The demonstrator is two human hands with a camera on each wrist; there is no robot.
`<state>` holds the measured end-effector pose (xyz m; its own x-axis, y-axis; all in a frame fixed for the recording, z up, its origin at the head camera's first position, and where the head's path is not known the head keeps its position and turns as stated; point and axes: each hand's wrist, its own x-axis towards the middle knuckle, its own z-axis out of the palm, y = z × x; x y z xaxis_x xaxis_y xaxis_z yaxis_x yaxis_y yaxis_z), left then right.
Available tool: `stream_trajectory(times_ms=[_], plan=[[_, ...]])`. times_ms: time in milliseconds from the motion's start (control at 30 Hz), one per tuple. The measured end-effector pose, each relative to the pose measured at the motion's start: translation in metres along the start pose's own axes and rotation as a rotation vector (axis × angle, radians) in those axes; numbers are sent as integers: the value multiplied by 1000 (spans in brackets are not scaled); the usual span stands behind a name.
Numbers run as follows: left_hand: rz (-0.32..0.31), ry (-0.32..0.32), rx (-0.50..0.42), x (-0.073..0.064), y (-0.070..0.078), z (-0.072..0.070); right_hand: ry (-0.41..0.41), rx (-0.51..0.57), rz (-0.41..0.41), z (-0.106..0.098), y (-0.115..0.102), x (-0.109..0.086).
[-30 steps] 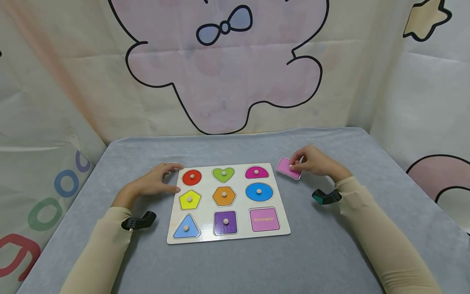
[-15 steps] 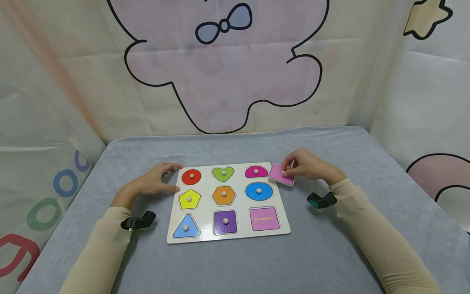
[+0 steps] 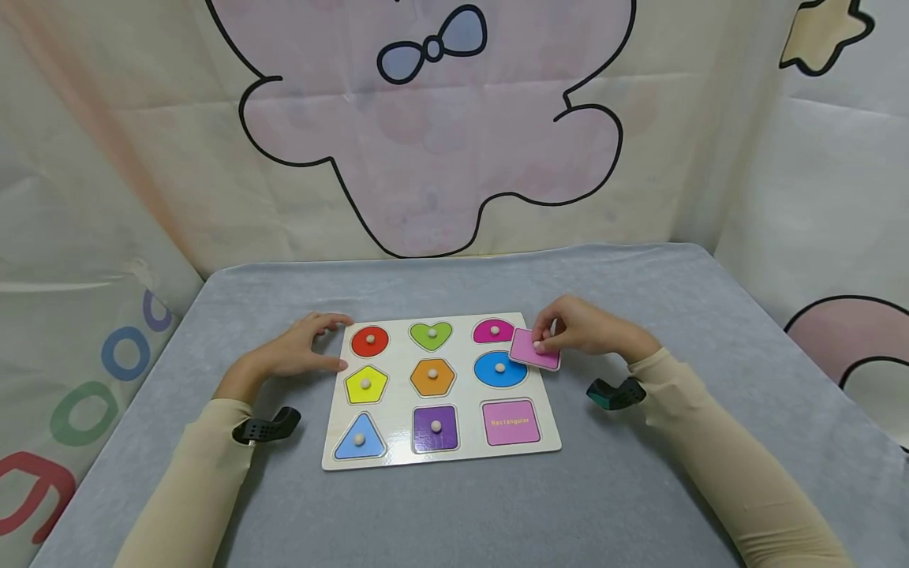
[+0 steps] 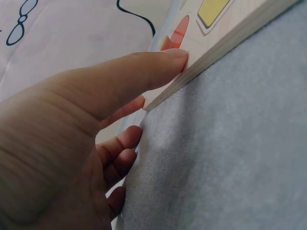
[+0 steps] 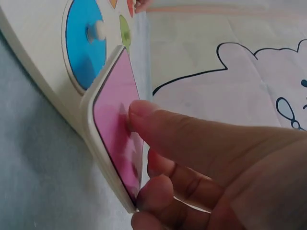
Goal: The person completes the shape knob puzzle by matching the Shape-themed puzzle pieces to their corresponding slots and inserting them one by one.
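A wooden shape-puzzle board (image 3: 399,394) lies flat on the table. My left hand (image 3: 298,351) is at its upper left corner, the nearly straight thumb (image 4: 158,67) touching the edge and the other fingers loosely bent beyond. My right hand (image 3: 596,327) pinches a pink rectangular puzzle piece (image 3: 524,351) by its knob, which the fingertips mostly hide. That piece is raised and tilted, overlapping the board's right edge beside the blue oval piece (image 3: 497,377). At the board's lower right is a pink rectangular recess (image 3: 511,434) printed "Rectangular".
Other knobbed pieces sit in the board, among them a red one (image 3: 362,341), a green heart (image 3: 424,341) and a purple square (image 3: 426,442). Grey cloth (image 3: 454,521) covers the table. Printed curtains (image 3: 440,173) hang behind it and at both sides.
My right hand has carried the pink rectangular piece leftward and toward me, from beside the board to over its right edge. My left hand has stayed at the corner.
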<state>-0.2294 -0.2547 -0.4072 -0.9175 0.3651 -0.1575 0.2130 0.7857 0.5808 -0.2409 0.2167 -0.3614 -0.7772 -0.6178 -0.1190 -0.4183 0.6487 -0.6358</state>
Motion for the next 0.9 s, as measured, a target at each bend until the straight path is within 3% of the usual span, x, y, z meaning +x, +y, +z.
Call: stream_trajectory(times_ms=[400,900], plan=[[-5,1,-5,0,0,0,-76,-21,21,11,-13,2],[-2,-3,-9,0,1,-1,-137,33,-24,23,-24,3]])
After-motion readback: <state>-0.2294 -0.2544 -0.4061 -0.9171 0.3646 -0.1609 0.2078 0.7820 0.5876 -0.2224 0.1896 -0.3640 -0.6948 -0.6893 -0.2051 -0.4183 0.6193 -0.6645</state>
